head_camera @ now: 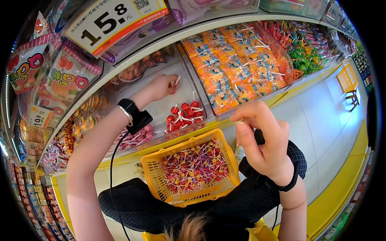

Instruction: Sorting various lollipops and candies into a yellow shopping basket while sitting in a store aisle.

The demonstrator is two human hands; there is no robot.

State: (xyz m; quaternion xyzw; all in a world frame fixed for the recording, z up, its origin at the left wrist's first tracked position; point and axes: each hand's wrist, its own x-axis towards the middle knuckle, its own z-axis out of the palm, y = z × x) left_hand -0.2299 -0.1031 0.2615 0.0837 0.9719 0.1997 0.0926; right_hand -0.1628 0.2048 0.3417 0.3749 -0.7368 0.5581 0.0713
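My left hand (156, 87) reaches over a clear plastic bin (156, 105) and pinches a lollipop (177, 80) by its red wrapped end, its white stick showing. At that bin's near right corner lies a heap of red wrapped lollipops (184, 116). My right hand (265, 144) hovers above the right knee, fingers loosely curled, thumb and forefinger close together with nothing visible between them. Between my knees, below both hands, a yellow plastic basket (150, 168) holds many lollipops (196, 168) in red, purple, yellow and pink wrappers.
Right of the bin, another tray holds orange-packaged lollipops (232, 66). Pink lollipops (138, 137) lie to its left. A shelf edge with a large price sign (114, 24) overhangs the back. A black cable (112, 168) hangs from my left wrist. A small stool (352, 99) stands far right.
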